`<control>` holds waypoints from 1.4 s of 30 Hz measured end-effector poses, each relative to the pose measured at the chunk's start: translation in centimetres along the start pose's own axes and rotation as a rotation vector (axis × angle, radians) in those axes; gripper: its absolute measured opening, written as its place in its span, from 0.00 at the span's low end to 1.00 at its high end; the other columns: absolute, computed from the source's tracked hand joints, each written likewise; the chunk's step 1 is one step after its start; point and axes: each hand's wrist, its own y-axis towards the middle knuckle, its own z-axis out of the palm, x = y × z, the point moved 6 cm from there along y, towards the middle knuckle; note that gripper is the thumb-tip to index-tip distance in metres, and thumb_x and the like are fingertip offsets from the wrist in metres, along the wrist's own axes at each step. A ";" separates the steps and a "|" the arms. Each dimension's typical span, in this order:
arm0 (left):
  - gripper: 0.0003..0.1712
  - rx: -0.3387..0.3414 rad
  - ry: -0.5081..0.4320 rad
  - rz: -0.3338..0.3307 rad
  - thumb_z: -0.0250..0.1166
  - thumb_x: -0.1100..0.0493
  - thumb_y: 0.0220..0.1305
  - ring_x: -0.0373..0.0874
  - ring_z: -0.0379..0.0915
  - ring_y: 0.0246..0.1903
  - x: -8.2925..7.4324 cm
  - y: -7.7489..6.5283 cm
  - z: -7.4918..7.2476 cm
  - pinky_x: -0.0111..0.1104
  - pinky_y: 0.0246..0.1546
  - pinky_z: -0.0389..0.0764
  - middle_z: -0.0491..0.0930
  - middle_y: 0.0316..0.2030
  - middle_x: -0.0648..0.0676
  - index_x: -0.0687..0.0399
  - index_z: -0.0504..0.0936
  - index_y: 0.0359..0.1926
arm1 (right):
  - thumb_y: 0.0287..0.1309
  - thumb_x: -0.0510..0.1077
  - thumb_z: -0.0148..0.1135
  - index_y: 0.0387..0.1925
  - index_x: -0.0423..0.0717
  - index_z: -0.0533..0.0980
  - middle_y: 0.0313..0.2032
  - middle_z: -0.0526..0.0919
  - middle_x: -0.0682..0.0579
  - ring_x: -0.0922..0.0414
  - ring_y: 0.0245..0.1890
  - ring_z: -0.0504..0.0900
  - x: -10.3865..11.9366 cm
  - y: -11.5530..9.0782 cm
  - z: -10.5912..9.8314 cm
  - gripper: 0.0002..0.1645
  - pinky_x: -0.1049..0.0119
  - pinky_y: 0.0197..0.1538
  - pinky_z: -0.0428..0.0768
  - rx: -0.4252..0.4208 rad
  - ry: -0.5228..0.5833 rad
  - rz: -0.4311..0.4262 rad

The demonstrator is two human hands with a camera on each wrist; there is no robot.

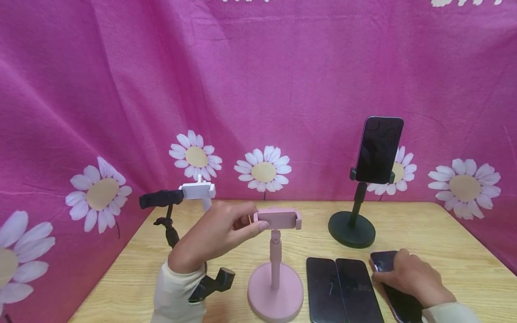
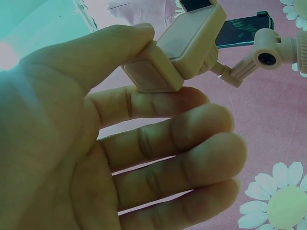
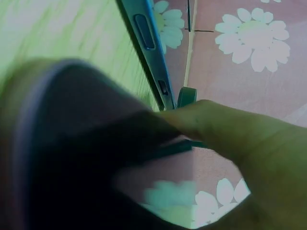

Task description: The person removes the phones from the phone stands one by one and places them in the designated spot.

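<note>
My left hand (image 1: 214, 235) pinches the left end of the clamp (image 1: 278, 220) on a pink phone stand (image 1: 275, 294). In the left wrist view, the thumb lies on one side of the clamp jaw (image 2: 148, 74) and the index finger on the other, while the remaining fingers are loosely bent. The clamp holds no phone. At the right, my right hand (image 1: 418, 276) grips a dark phone (image 1: 383, 260) by its long edges, low over the table. In the right wrist view that phone (image 3: 86, 96) fills the left side, blurred, with the thumb at its edge.
Two dark phones (image 1: 325, 287) lie side by side between the pink stand and my right hand. Behind them, a black stand (image 1: 351, 229) holds an upright phone (image 1: 379, 150). At left are a white phone clamp (image 1: 196, 190) and a black tripod-like holder (image 1: 161, 198), partly behind my left arm.
</note>
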 end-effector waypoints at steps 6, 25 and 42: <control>0.08 0.013 -0.002 -0.023 0.64 0.45 0.64 0.33 0.68 0.18 0.0 -0.1 0.1 0.28 0.19 0.72 0.73 0.19 0.38 0.41 0.81 0.36 | 0.43 0.75 0.64 0.36 0.27 0.75 0.24 0.71 0.44 0.51 0.24 0.73 0.0 -0.2 0.5 0.51 0.58 0.28 0.73 0.036 -0.009 -0.042; 0.10 -0.007 0.033 0.004 0.64 0.47 0.65 0.32 0.65 0.19 0.0 -0.6 -0.2 0.27 0.20 0.69 0.69 0.17 0.38 0.43 0.77 0.30 | 0.51 0.80 0.50 0.47 0.26 0.71 0.35 0.79 0.36 0.47 0.32 0.76 1.4 0.1 0.7 0.57 0.44 0.39 0.77 0.012 -0.046 -0.182; 0.08 -0.028 0.107 -0.067 0.68 0.47 0.61 0.35 0.69 0.24 1.4 -2.0 -2.6 0.29 0.26 0.75 0.73 0.21 0.36 0.42 0.83 0.37 | 0.41 0.82 0.57 0.50 0.25 0.70 0.35 0.79 0.34 0.47 0.31 0.77 1.2 0.0 0.8 0.63 0.41 0.38 0.78 0.013 -0.081 -0.156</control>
